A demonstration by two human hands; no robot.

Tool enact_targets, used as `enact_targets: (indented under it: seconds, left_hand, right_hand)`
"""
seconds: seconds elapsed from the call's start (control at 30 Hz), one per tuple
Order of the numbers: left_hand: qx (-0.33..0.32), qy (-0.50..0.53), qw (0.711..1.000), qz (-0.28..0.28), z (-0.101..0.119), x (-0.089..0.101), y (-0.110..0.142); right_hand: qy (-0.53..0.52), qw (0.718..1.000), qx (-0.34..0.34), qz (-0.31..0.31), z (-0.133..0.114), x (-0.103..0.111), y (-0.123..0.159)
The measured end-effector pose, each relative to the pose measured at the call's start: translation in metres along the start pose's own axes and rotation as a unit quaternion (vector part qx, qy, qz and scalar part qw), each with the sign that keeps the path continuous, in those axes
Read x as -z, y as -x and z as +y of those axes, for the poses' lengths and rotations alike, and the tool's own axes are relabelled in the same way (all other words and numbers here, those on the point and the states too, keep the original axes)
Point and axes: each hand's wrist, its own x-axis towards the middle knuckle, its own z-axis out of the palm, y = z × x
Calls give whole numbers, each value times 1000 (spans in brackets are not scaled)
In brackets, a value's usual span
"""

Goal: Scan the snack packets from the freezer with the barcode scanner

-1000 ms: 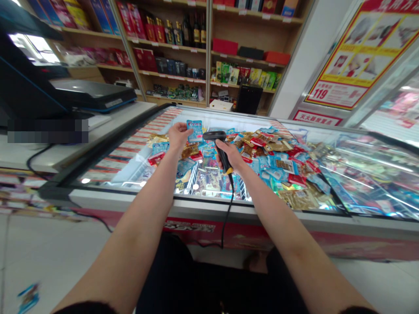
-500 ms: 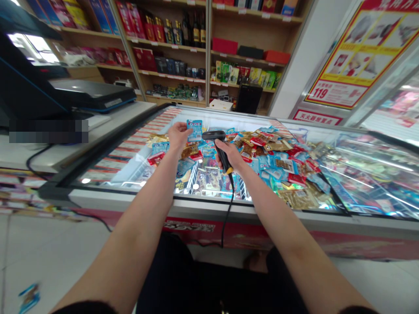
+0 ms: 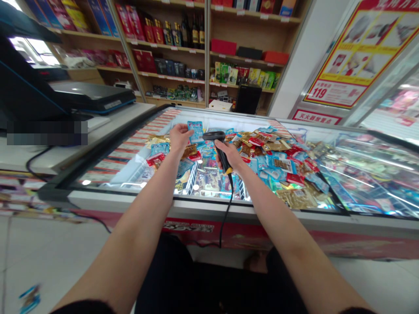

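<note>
My left hand is raised over the glass-topped freezer, and its fingers are closed, pinching the lower left edge of a blue packet that stands nearly upright. My right hand is just beside it, wrapped around the black handle of a barcode scanner. Those fingers curl tightly around the grip, and the scanner head points up and to the left, close to the packet but not touching it as far as I can see. A black cable runs from the scanner's base down past the front edge of the freezer. Beneath both hands lies a loose spread of snack packets, mostly blue, red and gold; I cannot tell whether they rest on the glass or under it. To my left, a black machine sits on a white table, with another black cable hanging below it. Ahead, wooden shelves hold boxes and bottles of wine, and a black speaker stands on the floor below them. A red and yellow poster hangs on the right. One small packet lies on the tile floor near my left side.
</note>
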Motion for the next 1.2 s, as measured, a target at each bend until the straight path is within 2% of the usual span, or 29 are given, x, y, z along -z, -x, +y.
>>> enact_targets:
  seconds: [0.1, 0.23, 0.4, 0.5, 0.6, 0.7, 0.8, 0.9, 1.07, 1.2]
  left_hand:
    - [16, 17, 1000, -3, 6, -15, 10]
    - [29, 45, 998, -25, 13, -45, 26]
    - [56, 74, 993, -71, 25, -97, 39]
    - [46, 74, 990, -115, 33, -132, 44]
    - [14, 24, 988, -154, 37, -165, 51]
    - [-42, -94, 979, -173, 34, -187, 61]
    - [-95, -203, 956, -189, 29, -191, 73]
    - [-114, -252, 941, -196, 26, -182, 81]
    - [-121, -275, 938, -175, 25, -153, 77]
    - [-115, -312, 932, -144, 20, -120, 63]
  right_hand:
    - [12, 1000, 10, 20, -1, 4, 2]
    - [5, 997, 53, 61, -7, 16, 10]
    - [-25, 983, 114, 139, -19, 49, 24]
    - [-39, 966, 145, 212, -24, 73, 32]
    - [-54, 949, 164, 263, -27, 89, 38]
    - [-57, 942, 162, 289, -27, 95, 40]
    - [-49, 942, 151, 296, -25, 95, 37]
    - [-44, 945, 144, 290, -22, 93, 34]
    - [-59, 951, 130, 274, -22, 89, 36]
    - [-57, 954, 126, 264, -20, 82, 36]
